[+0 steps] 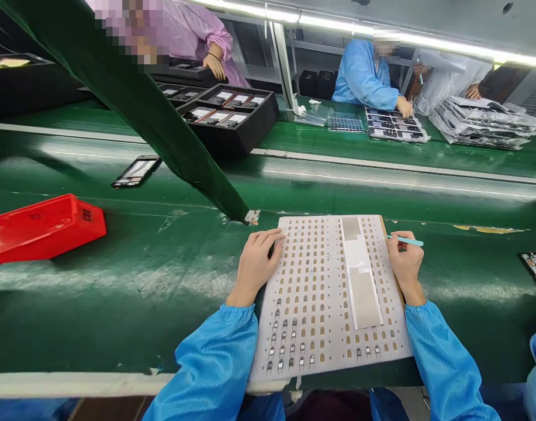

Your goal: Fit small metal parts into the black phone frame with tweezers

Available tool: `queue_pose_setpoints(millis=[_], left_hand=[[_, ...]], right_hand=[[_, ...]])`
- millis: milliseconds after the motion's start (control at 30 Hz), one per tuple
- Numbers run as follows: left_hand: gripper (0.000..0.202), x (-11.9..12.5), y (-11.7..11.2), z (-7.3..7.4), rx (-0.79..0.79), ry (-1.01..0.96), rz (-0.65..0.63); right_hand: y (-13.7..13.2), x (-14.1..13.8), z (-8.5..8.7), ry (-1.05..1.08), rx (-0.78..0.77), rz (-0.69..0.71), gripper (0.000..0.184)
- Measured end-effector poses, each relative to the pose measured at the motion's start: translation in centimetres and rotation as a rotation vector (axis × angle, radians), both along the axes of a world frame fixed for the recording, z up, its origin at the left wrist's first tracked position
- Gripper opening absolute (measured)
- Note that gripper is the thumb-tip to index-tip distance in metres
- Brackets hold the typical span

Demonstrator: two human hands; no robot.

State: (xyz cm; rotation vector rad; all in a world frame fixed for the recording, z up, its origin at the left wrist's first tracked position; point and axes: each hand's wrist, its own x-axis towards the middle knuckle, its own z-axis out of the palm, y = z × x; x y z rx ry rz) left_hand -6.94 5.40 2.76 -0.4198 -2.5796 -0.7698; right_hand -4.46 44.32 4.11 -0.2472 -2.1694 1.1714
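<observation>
Two hands are seen on one sheet: the left hand and the right hand, the latter with one pen. One red bin and one phone are counted. Perhaps three co-workers are made out.

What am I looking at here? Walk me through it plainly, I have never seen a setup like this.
The single picture comes from a camera on a worker's head, looking down at their own bare hands, in blue sleeves. The left hand rests on the edge of a white sheet with rows of small slots, a few holding tiny parts. The right hand holds a thin light-blue tool at the sheet's other edge. Everything lies on a green bench. A red tray lies to the left. Across the bench, other people work beside black trays.
</observation>
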Motion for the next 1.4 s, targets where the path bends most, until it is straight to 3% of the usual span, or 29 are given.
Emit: queue_pose_setpoints(millis=[167, 333, 633, 967, 1400], left_hand=[[0.027, -0.1, -0.04, -0.17, 0.0, -0.015, 0.009], [0.03, -0.22, -0.05, -0.31, 0.0, -0.037, 0.012], [0.031, -0.26, 0.04, -0.06, 0.002, -0.045, 0.018], [0.03, -0.29, 0.14, -0.22, 0.008, -0.043, 0.022], [0.031, -0.23, 0.18, -0.05, 0.025, -0.063, 0.024]], right_hand=[[0.42, -0.11, -0.04, -0.03, 0.154, 0.031, 0.032], [0.55, -0.31, -0.3, -0.06, 0.211, 0.081, 0.03], [0.6, -0.43, -0.32, -0.09, 0.191, 0.095, 0.028], [0.75, -0.41, -0.68, -0.098, 0.056, 0.103, 0.044], [0.81, -0.61, -0.65, -0.167, 0.17, 0.153, 0.047]])
